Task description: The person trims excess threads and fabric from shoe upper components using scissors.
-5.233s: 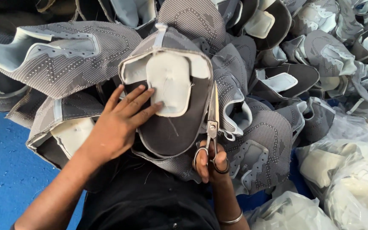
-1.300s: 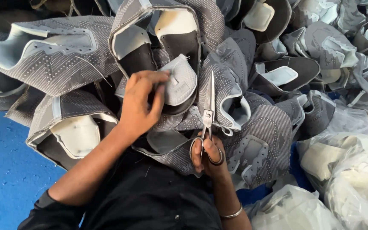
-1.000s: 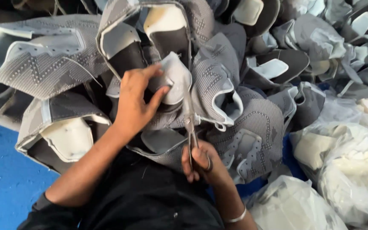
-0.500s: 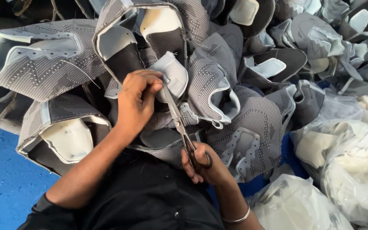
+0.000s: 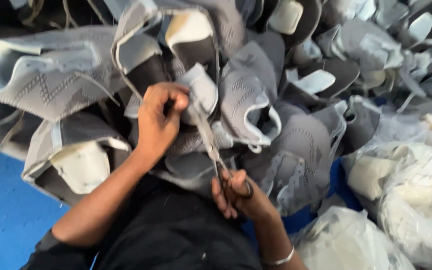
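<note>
While grey knit shoe uppers point(image 5: 41, 95) lie heaped, soft and floppy, the left hand point(image 5: 158, 122) pinches one upper's pale padded edge point(image 5: 201, 92) at the heap's middle; it looks light and limp, best held near the cut. Right hand point(image 5: 238, 192) is closed through the scissors point(image 5: 211, 142), blades at that edge.

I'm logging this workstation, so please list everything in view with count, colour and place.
shoe uppers: many, grey knit with pale lining, heaped across the top and middle
held upper: one, grey and white, centre, pinched by the left hand
scissors: one pair, metal, centre, blades at the held upper
plastic bags: several, clear with pale pieces inside, right
floor: blue, lower left
bracelet: one, silver, right wrist
left hand: grips the held upper
right hand: holds the scissors
</note>
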